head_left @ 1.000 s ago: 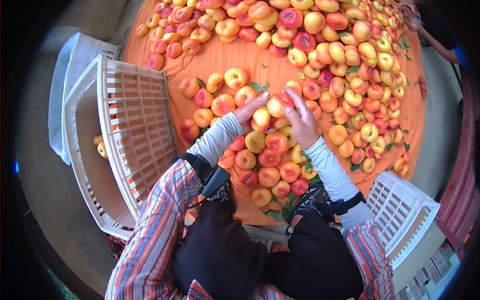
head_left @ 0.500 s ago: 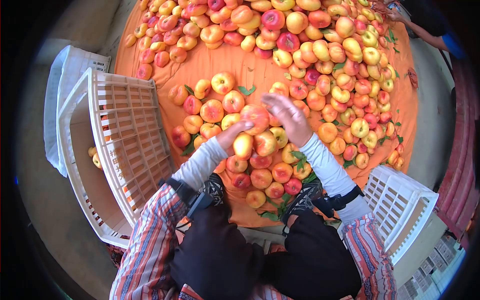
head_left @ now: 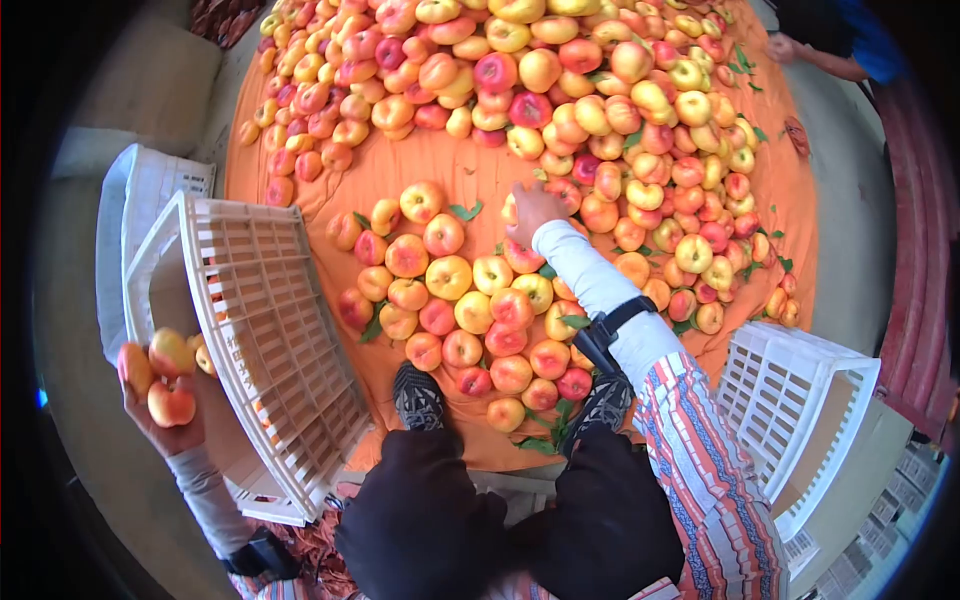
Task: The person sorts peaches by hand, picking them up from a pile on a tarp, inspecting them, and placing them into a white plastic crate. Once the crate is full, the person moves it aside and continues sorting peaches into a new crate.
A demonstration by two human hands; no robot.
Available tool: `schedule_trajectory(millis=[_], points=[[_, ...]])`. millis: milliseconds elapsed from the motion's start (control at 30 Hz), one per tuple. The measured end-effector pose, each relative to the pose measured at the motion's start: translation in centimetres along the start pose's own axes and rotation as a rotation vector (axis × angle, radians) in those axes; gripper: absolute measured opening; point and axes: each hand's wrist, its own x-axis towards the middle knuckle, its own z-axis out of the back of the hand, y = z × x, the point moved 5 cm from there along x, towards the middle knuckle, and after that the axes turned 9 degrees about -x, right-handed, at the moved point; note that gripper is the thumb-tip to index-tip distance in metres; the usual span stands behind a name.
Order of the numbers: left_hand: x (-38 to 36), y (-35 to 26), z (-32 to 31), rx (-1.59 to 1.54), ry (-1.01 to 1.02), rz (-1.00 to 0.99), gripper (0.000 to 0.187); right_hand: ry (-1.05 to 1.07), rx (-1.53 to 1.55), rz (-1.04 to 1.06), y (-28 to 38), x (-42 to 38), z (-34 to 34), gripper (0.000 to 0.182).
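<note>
Head view, near to far: dark trousers and two dark shoes (head_left: 420, 397) of the person at the bottom centre, standing at the edge of an orange cloth (head_left: 480, 170) spread over the ground. Left hand (head_left: 165, 420), lower left, palm up in a grey sleeve, its grip closed around three yellow-red flat peaches (head_left: 160, 375) held just outside the wall of a large white slatted plastic crate (head_left: 265, 320); the crate is tilted on its side, opening to the left, with a couple of peaches visible inside near the hand. Second white plastic crate (head_left: 800, 400) at the lower right, just off the cloth edge. Small cluster of yellow-red peaches (head_left: 470, 310) with a few green leaves between the feet and the right arm. Right hand (head_left: 533, 208), arm stretched forward in a white sleeve with a dark wrist strap, resting on top of a peach at the cluster's far edge; fingers curl over the fruit, but whether the grip has closed on it cannot be told. Large heap of red, orange and yellow peaches (head_left: 600, 110) across the far half of the cloth. Another person's arm (head_left: 810, 55) in a blue sleeve at the top right corner.
</note>
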Motion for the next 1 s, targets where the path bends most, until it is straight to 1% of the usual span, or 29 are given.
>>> schedule_trajectory(millis=[67, 100, 200, 233, 300, 333, 367, 400, 433, 467, 500, 533, 567, 600, 633, 667, 700, 733, 800, 833, 867, 933, 1000], points=[[0.5, -1.3, 4.3, -0.016, -0.044, 0.015, 0.044, -0.099, 0.213, 0.033, -0.6, -0.6, 0.1, 0.059], [0.6, -1.4, 5.6, -0.018, -0.072, 0.024, 0.042, -0.087, 0.197, 0.028, -0.7, -0.8, 0.3, 0.064], [0.6, -1.2, 10.1, 0.136, -0.369, 0.010, 0.043, 0.151, 1.156, -0.122, -2.6, -3.6, -2.0, 0.047], [1.4, -0.8, 12.8, 0.192, -0.345, 0.100, 0.045, 0.240, 1.472, -0.177, -3.3, -4.4, -2.7, 0.041], [1.8, 2.6, 12.9, 0.093, -0.014, 0.509, 0.051, 0.307, 1.960, -0.161, -5.2, -5.7, -3.2, 0.032], [2.6, 3.0, 14.1, 0.280, 0.095, 0.502, 0.051, 0.337, 2.204, -0.160, -6.1, -6.4, -3.5, 0.027], [3.4, 3.4, 15.2, 0.465, 0.203, 0.479, 0.051, 0.309, 2.281, -0.176, -6.9, -7.2, -3.2, 0.025], [3.6, 2.6, 13.4, 0.897, 0.128, 0.237, 0.047, 0.279, 2.355, -0.186, -7.5, -7.7, -2.8, 0.023], [3.1, 2.2, 8.9, 1.202, 0.027, -0.054, 0.043, 0.279, 2.413, -0.248, -8.4, -7.8, -3.1, 0.022], [2.1, 2.6, 3.6, 1.233, 0.027, -0.253, 0.039, 0.224, 2.411, -0.305, -8.9, -8.2, -3.0, 0.022], [0.7, 3.6, -2.1, 1.147, 0.084, -0.368, 0.036, 0.198, 2.399, -0.297, -8.5, -8.6, -2.4, 0.022], [-0.9, 5.3, -7.3, 1.008, 0.185, -0.372, 0.033, 0.169, 2.381, -0.284, -8.1, -8.9, -1.5, 0.023], [-2.4, 8.0, -11.5, 0.851, 0.309, -0.245, 0.031, 0.187, 2.336, -0.184, -6.8, -9.2, 0.0, 0.023], [-3.7, 11.4, -13.9, 0.702, 0.426, 0.078, 0.035, 0.200, 2.290, -0.084, -5.1, -9.4, 1.1, 0.023], [-5.0, 15.4, -15.0, 0.493, 0.494, 0.331, 0.044, 0.199, 2.186, 0.039, -3.4, -9.7, 1.6, 0.033], [-6.5, 19.3, -16.1, 0.313, 0.512, 0.592, 0.054, 0.184, 1.965, 0.157, -1.1, -10.3, 3.1, 0.037], [-7.5, 22.6, -15.7, 0.148, 0.469, 0.881, 0.057, 0.247, 1.804, 0.252, 1.3, -11.1, 4.5, 0.039], [-8.3, 25.6, -15.1, -0.025, 0.421, 1.161, 0.061, 0.278, 1.564, 0.363, 2.8, -11.4, 5.7, 0.040], [-8.7, 29.0, -14.6, 0.008, 0.485, 1.289, 0.063, -0.006, 0.789, 0.378, 2.0, -9.0, 4.3, 0.043], [-8.3, 30.0, -13.7, 0.104, 0.391, 1.271, 0.058, -0.069, 0.502, 0.198, 0.4, -7.1, 3.5, 0.046], [-8.1, 30.7, -13.3, 0.071, 0.336, 1.296, 0.052, -0.128, 0.213, 0.023, -1.2, -5.4, 3.2, 0.049], [-7.4, 31.7, -12.2, 0.006, 0.215, 1.333, 0.040, -0.106, 0.080, -0.122, -3.8, -2.7, 2.2, 0.055], [-7.2, 32.7, -11.3, -0.035, 0.195, 1.339, 0.037, 0.024, -0.067, -0.104, -4.5, -0.3, 0.9, 0.055]])
